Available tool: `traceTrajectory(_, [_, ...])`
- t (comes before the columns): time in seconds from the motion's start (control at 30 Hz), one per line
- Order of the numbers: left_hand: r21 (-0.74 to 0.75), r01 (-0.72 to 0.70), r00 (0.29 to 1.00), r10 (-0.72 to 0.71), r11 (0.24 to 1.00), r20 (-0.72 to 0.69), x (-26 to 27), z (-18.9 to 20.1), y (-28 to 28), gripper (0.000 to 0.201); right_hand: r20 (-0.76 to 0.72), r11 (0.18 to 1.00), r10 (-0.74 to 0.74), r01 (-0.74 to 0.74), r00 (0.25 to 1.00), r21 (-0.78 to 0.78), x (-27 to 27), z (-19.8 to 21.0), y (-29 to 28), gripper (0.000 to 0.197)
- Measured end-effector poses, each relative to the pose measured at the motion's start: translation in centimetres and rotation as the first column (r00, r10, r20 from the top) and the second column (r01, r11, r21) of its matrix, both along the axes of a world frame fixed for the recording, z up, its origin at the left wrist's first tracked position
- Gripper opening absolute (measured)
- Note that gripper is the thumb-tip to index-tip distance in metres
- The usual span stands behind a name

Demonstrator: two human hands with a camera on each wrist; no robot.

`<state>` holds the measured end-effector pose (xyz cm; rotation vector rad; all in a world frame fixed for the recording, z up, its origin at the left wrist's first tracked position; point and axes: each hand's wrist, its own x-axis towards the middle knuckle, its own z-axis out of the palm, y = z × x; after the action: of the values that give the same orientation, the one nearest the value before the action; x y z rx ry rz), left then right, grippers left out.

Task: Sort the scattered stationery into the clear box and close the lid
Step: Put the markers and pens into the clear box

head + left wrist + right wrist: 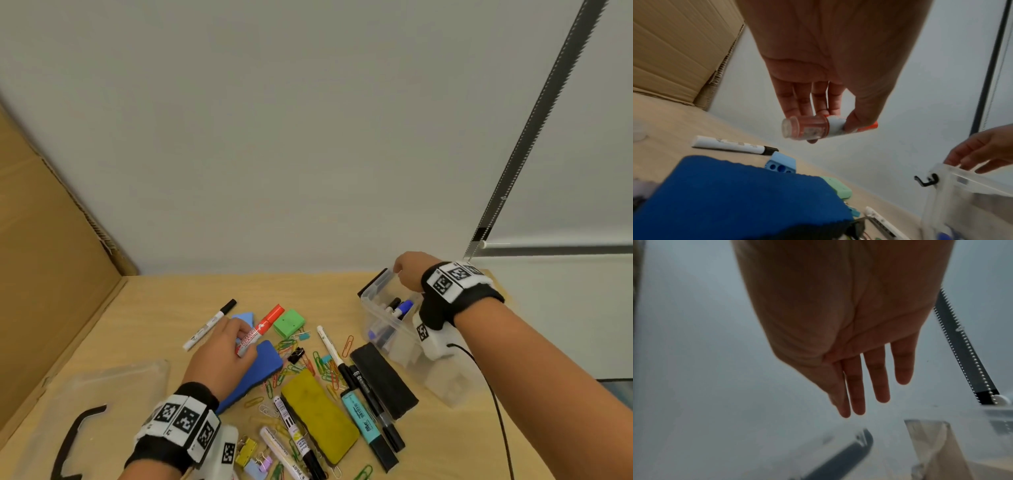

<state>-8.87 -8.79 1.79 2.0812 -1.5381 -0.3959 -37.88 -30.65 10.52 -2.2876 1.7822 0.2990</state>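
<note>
The desk carries a loose heap of stationery. At its right rear stands the clear box, open, with a few markers already inside; its lid lies flat at the left. The right hand reaches over the box's far rim with fingers straight and slightly spread, gripping nothing. The left hand pinches the red marker at mid-barrel, lifted above the blue eraser. The marker looks light, stiff and smooth, so a mid-barrel pinch should keep it balanced. Paper clips, small and thin, probably need gathering.
</note>
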Motion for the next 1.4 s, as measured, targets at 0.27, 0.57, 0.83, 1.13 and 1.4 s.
traceTrajectory(0.27, [-0.107, 0.15, 0.979, -0.162, 0.983, -0.12, -7.5, 2.4, -1.1, 0.014, 0.252, 0.957, -0.158, 0.211, 0.955, -0.197, -9.2, -2.0, 7.9, 0.043])
traceTrajectory(0.57, [-0.124, 0.328, 0.929, -0.297, 0.936, 0.22, -18.9, 4.6, -9.4, 0.043, 0.22, 0.903, -0.321, 0.368, 0.921, -0.222, -11.1, -7.3, 9.7, 0.069])
traceTrajectory(0.83, [0.537, 0.247, 0.859, -0.439, 0.806, 0.263, -24.4, 5.5, -16.6, 0.026, 0.266, 0.898, -0.31, 0.373, 0.913, -0.235, -11.0, -7.5, 9.8, 0.068])
traceTrajectory(1.13, [0.374, 0.355, 0.925, -0.379, 0.857, -0.009, -23.2, 3.7, -18.4, 0.031, 0.262, 0.902, -0.31, 0.37, 0.914, -0.223, -11.0, -7.4, 9.8, 0.066])
traceTrajectory(1.4, [-0.224, 0.277, 0.934, -0.316, 0.934, -0.164, -15.6, 5.0, -7.7, 0.03, 0.313, 0.903, -0.291, 0.368, 0.904, -0.222, -11.2, -7.6, 9.8, 0.063])
